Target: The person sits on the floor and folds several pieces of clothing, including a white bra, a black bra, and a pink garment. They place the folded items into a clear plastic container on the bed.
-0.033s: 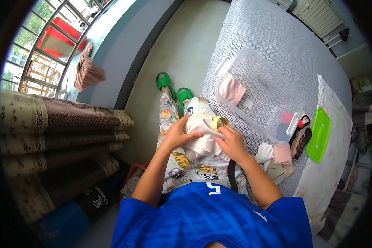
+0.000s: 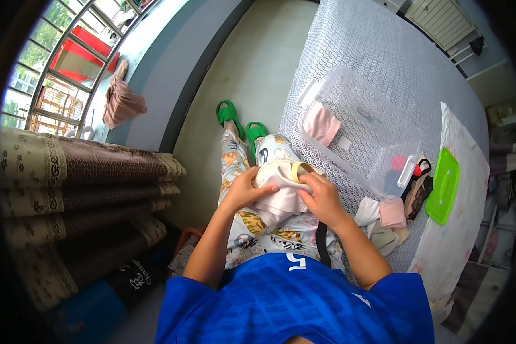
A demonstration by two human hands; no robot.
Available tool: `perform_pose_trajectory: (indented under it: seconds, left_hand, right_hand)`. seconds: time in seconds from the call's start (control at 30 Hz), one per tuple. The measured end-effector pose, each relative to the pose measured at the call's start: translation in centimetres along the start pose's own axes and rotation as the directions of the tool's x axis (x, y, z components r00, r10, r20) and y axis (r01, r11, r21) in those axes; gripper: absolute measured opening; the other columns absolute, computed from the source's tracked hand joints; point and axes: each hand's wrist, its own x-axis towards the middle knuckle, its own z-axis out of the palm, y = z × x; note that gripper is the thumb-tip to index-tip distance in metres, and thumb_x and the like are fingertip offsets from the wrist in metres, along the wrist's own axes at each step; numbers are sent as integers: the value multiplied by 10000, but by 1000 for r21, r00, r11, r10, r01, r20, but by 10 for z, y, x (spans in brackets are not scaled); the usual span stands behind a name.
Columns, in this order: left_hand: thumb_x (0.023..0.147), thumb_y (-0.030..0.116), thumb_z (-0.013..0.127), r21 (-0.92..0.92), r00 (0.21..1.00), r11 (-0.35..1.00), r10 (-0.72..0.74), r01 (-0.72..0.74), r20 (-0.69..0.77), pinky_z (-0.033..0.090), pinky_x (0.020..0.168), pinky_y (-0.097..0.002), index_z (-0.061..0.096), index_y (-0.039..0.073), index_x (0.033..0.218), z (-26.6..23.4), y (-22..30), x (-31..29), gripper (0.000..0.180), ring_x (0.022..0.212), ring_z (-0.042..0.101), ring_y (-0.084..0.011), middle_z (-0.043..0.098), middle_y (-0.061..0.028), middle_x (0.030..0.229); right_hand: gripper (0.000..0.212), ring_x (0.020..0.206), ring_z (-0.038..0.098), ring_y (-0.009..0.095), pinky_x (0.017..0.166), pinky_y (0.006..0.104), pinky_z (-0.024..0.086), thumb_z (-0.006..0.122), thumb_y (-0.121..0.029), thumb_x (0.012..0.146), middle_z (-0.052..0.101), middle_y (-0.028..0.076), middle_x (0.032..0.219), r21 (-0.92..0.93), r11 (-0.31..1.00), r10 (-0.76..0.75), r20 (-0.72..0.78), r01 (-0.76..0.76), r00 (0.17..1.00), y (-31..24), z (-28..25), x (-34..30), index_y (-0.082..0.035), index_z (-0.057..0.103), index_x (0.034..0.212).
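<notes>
This is a bedroom in a home: a broad bed [image 2: 384, 74] with patterned covering spreads across the upper right, a brown-and-cream curtain [image 2: 103, 163] hangs at left, and a barred window [image 2: 69, 79] fills the upper-left corner.

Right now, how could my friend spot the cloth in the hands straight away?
Find the big patterned bed, then look toward its left side, at the lap in printed trousers. There, the left hand and the right hand hold a pale pink cloth. A yellow band shows at its upper edge, unlike the folded pink cloth on the bed.
</notes>
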Motion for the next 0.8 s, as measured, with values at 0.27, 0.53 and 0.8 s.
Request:
perform_pose_trajectory:
  seconds: [0.27, 0.53, 0.8]
  left_hand:
    - [769, 212, 756, -410, 991, 912, -25, -31, -129, 485, 814, -289, 536, -17, 1225, 30, 9, -15, 556, 899, 602, -145, 641, -83, 1015]
    - [623, 5, 647, 344, 674, 795, 606, -500, -423, 479, 762, -329, 647, -9, 1032, 14, 101, -67, 409, 841, 602, -257, 617, -132, 910]
    - [624, 125, 693, 655, 384, 267, 922, -707, 39, 446, 781, -334, 689, 200, 1052, 38, 147, -42, 434, 835, 560, -185, 630, 7, 1088]
  right_hand:
    - [235, 845, 596, 307, 725, 398, 468, 685, -37, 685, 596, 102, 900, -48, 993, -111, -161, 105, 981, 16, 39, 10, -63, 599, 902]
    - [285, 696, 606, 165, 586, 288, 476, 737, -11, 709, 605, 69, 836, 349, 930, 191, -185, -117, 964, -21, -4, -10, -40, 598, 956]
    - [738, 1222, 481, 259, 1038, 415, 392, 673, -331, 847, 470, 146, 1341, 989, -2, 351, 142, -150, 926, -50, -75, -12, -14, 303, 1401]
